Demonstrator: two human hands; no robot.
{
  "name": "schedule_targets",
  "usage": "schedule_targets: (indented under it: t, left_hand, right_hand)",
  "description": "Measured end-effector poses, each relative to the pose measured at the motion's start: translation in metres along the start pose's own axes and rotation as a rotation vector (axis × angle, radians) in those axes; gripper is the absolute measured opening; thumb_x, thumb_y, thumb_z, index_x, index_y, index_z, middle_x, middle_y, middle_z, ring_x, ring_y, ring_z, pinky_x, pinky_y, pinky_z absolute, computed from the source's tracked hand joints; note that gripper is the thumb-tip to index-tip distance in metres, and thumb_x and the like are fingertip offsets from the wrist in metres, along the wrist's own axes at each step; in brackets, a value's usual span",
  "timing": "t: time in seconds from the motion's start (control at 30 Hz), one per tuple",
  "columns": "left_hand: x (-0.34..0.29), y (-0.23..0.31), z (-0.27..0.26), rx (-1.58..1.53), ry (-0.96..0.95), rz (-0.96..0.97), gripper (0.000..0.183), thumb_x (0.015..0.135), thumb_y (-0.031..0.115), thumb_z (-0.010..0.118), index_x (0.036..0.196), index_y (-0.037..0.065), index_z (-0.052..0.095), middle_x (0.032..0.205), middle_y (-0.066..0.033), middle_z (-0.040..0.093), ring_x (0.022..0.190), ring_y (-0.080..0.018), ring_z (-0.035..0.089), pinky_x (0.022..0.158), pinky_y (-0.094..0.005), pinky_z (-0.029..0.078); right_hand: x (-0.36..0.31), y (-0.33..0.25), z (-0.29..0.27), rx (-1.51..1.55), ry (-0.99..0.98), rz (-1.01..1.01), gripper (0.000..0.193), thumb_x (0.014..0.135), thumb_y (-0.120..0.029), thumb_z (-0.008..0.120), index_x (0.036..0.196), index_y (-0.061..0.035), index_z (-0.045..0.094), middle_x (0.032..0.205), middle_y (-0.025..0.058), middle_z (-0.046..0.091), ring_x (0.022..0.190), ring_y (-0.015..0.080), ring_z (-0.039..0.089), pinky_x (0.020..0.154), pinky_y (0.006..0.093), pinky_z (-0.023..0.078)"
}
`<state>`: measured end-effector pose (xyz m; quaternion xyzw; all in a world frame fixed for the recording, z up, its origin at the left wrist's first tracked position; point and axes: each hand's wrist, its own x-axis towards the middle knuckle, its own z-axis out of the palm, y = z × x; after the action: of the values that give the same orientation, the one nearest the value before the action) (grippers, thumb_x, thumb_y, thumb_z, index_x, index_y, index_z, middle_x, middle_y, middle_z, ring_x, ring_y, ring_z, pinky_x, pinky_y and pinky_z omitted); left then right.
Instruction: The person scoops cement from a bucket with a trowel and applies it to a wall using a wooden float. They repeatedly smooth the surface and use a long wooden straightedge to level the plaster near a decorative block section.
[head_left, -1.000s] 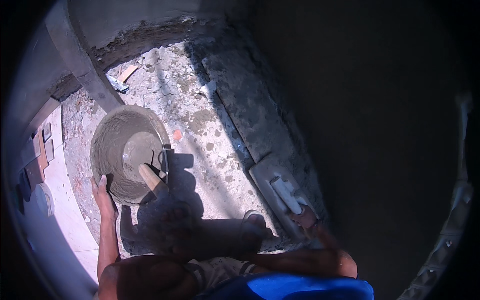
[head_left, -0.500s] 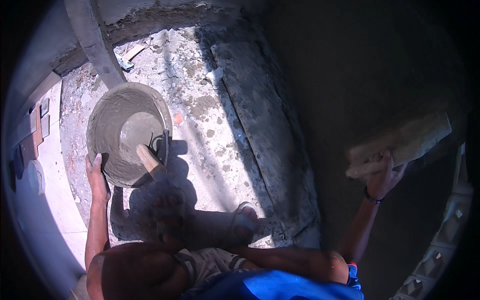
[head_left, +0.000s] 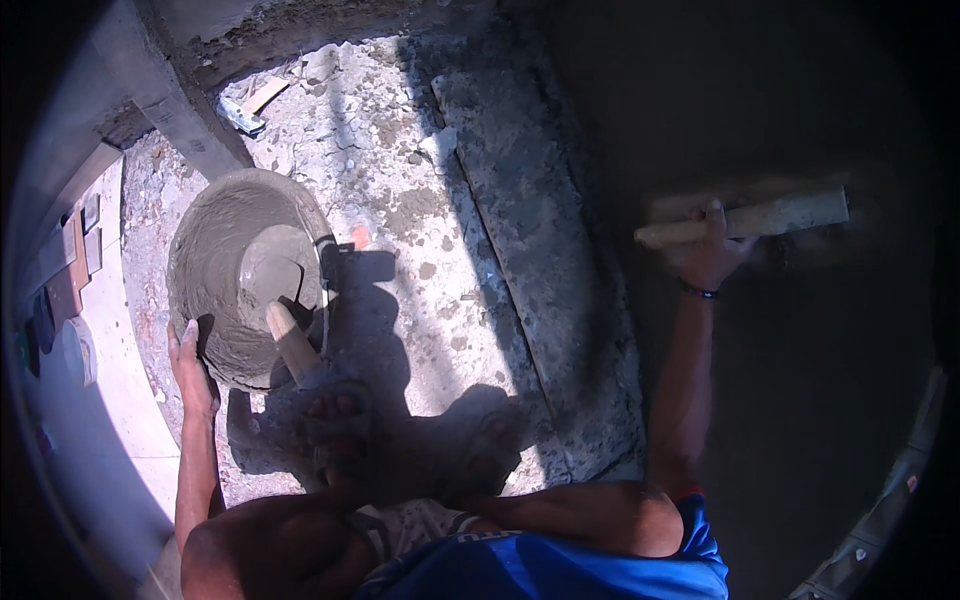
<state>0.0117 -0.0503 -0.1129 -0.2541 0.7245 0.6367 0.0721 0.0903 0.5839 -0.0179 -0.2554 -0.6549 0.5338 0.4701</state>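
Observation:
A round bucket [head_left: 192, 255], its inner wall coated with grey mortar, stands in front of me at the left. My left hand [head_left: 193, 372] holds its near left rim, thumb and finger showing at the edge. A tool with a pale wooden handle [head_left: 292, 340] leans in the bucket; its lower end is hidden. At the right, my right hand [head_left: 716, 255] is wrapped round the grip of a long wooden plastering float [head_left: 795, 213]. The float lies against a dark, smooth grey surface [head_left: 760, 400], slightly blurred.
A rough slab edge [head_left: 525, 200] runs beside the dark surface. Small scraps [head_left: 255, 100] lie beyond the bucket, near an upright post [head_left: 185, 100]. Tiles and boards [head_left: 75, 260] are at the far left, pierced blocks [head_left: 870, 530] at the lower right. My feet [head_left: 340, 425] are close below the bucket.
My right hand has moved the float left and farther away, and it now lies more level. The bucket sits slightly left and is turned a little; my left hand stays on it.

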Motion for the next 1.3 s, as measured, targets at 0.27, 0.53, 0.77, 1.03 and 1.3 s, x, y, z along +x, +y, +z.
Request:
schedule_targets:
  t: [0.27,0.53,0.77,1.03,1.3]
  left_hand:
    - [-0.004,0.001,0.002,0.028,0.055,-0.039,0.08,0.089,0.033,0.057,0.149,0.0,0.015,0.149,-0.0217,0.026,0.137,-0.0298,0.029,0.112,-0.0401,0.023]
    - [-0.004,0.003,0.001,0.11,0.044,-0.028,0.081,0.09,0.036,0.057,0.149,0.001,0.015,0.151,-0.0237,0.022,0.139,-0.0312,0.024,0.114,-0.0428,0.018]
    - [-0.005,0.005,0.003,0.07,0.061,-0.008,0.079,0.091,0.033,0.056,0.149,0.001,0.014,0.147,-0.0222,0.028,0.134,-0.0302,0.033,0.111,-0.0401,0.028]
    - [-0.014,0.02,0.019,0.01,0.053,-0.035,0.078,0.091,0.03,0.056,0.15,0.002,0.012,0.145,-0.0225,0.031,0.131,-0.0304,0.038,0.108,-0.0405,0.033]
    - [-0.005,0.011,0.004,-0.006,0.006,-0.056,0.077,0.091,0.031,0.055,0.149,0.002,0.015,0.144,-0.0229,0.033,0.13,-0.0299,0.04,0.108,-0.0407,0.033]
  right_hand:
    - [-0.041,0.096,-0.008,-0.105,-0.024,0.158,0.053,0.084,-0.002,0.065,0.127,0.004,0.034,0.095,0.0135,0.056,0.076,0.0204,0.06,0.064,0.0353,0.056]
    - [-0.073,0.073,-0.072,-0.236,-0.041,0.17,0.035,0.086,-0.004,0.062,0.113,0.0047,0.043,0.087,0.0117,0.056,0.071,0.0181,0.058,0.063,0.0338,0.053]
    - [-0.062,0.021,-0.074,-0.168,-0.022,0.038,0.036,0.084,-0.005,0.064,0.113,0.0036,0.044,0.082,0.0103,0.057,0.069,0.0172,0.057,0.061,0.0327,0.05]
    - [0.02,-0.004,0.026,0.153,-0.074,-0.138,0.04,0.084,-0.001,0.062,0.117,-0.0019,0.039,0.084,0.0108,0.055,0.067,0.0184,0.056,0.065,0.0367,0.052]
    - [0.022,0.087,0.076,-0.09,-0.194,-0.027,0.044,0.085,0.001,0.061,0.12,0.0005,0.035,0.089,0.0142,0.056,0.067,0.019,0.059,0.056,0.0349,0.053]
